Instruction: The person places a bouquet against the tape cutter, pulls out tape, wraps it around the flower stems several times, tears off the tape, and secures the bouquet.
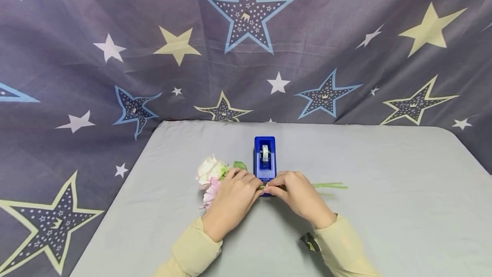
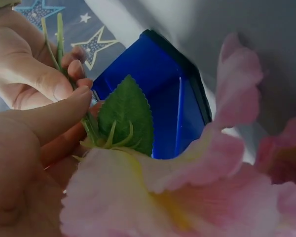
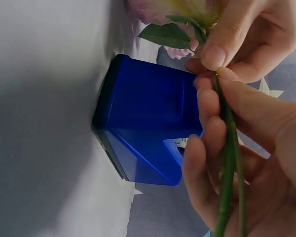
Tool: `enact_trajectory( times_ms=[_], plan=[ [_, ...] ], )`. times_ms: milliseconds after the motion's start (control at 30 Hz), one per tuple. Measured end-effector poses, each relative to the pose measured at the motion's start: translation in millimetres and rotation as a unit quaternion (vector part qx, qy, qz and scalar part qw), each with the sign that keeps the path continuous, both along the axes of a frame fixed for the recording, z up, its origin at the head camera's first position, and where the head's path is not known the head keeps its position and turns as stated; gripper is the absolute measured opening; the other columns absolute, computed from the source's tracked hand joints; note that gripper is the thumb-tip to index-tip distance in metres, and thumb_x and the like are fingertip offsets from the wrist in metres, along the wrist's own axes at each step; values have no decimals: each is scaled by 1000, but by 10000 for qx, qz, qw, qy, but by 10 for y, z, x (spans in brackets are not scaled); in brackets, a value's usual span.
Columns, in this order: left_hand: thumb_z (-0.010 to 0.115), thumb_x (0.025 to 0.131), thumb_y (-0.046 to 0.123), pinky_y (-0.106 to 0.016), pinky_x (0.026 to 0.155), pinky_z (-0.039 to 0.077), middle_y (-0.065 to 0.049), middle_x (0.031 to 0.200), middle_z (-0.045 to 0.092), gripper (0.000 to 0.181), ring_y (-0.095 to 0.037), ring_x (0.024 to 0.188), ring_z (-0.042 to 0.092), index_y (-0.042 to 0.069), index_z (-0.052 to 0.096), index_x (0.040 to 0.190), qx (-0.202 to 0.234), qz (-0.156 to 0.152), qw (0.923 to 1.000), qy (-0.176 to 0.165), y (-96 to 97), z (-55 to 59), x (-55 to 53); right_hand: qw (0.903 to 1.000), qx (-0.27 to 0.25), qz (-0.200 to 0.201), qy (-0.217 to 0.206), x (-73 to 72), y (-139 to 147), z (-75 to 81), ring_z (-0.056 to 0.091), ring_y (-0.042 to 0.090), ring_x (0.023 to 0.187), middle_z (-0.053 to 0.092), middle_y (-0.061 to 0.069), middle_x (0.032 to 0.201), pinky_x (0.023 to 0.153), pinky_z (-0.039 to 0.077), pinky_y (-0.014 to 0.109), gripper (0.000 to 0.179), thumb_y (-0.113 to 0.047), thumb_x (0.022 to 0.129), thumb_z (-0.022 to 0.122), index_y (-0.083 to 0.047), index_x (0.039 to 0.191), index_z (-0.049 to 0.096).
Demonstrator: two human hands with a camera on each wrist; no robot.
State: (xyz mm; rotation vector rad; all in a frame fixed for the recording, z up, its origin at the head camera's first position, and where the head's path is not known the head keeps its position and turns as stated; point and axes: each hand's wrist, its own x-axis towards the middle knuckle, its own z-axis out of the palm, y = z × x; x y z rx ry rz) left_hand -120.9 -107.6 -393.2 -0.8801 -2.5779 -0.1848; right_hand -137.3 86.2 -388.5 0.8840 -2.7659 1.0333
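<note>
Both hands hold a small bunch of flowers (image 1: 209, 169) by its green stems (image 3: 229, 163), just in front of a blue tape dispenser (image 1: 265, 157). My left hand (image 1: 237, 195) pinches the stems close below the blooms, thumb on top. Right beside it, my right hand (image 1: 297, 193) pinches the same stems between thumb and forefinger, and their cut ends stick out to the right. A pink and yellow bloom (image 2: 187, 197) and a serrated green leaf (image 2: 127, 116) show in the left wrist view. The dispenser carries a roll of clear tape (image 1: 265, 153).
The table (image 1: 384, 174) has a pale grey cloth. A dark curtain (image 1: 246, 76) with printed stars hangs behind and to the left. A small dark piece (image 1: 309, 242) shows beside the right sleeve (image 1: 344, 247).
</note>
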Motion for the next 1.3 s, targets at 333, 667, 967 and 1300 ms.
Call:
enact_trajectory(
  times_ms=[333, 667, 967, 1300],
  plan=[
    [63, 96, 34, -37, 102, 41, 5, 97, 73, 20, -17, 95, 64, 18, 74, 100, -168, -47, 9998, -91, -3, 17, -9, 9999, -82, 72, 53, -21, 18, -5, 61, 1, 71, 70, -9, 80, 66, 50, 22, 12, -23, 91, 70, -17, 85, 79],
    [64, 94, 31, -35, 97, 42, 7, 93, 73, 14, -15, 92, 65, 22, 74, 95, 128, -139, 9994, -273, -4, 6, -18, 9996, -98, 103, 245, -21, 22, -23, 63, 4, 73, 71, -9, 80, 68, 53, 24, 9, -22, 88, 73, -17, 86, 80],
    [68, 92, 27, -33, 91, 44, 9, 84, 74, 11, -12, 84, 66, 23, 72, 82, 412, -278, 9981, -365, -9, 12, -32, 9991, -6, 122, 399, -28, 29, -35, 70, 8, 82, 75, -8, 87, 76, 56, 28, 11, -25, 88, 74, -17, 89, 81],
    [68, 91, 25, -31, 87, 46, 11, 75, 70, 15, -11, 78, 65, 23, 68, 76, 541, -308, 9973, -382, -13, 1, -25, 9988, -59, 227, 428, -25, 31, -22, 69, 6, 82, 75, -8, 88, 77, 56, 27, 11, -23, 88, 74, -15, 91, 81]
  ],
)
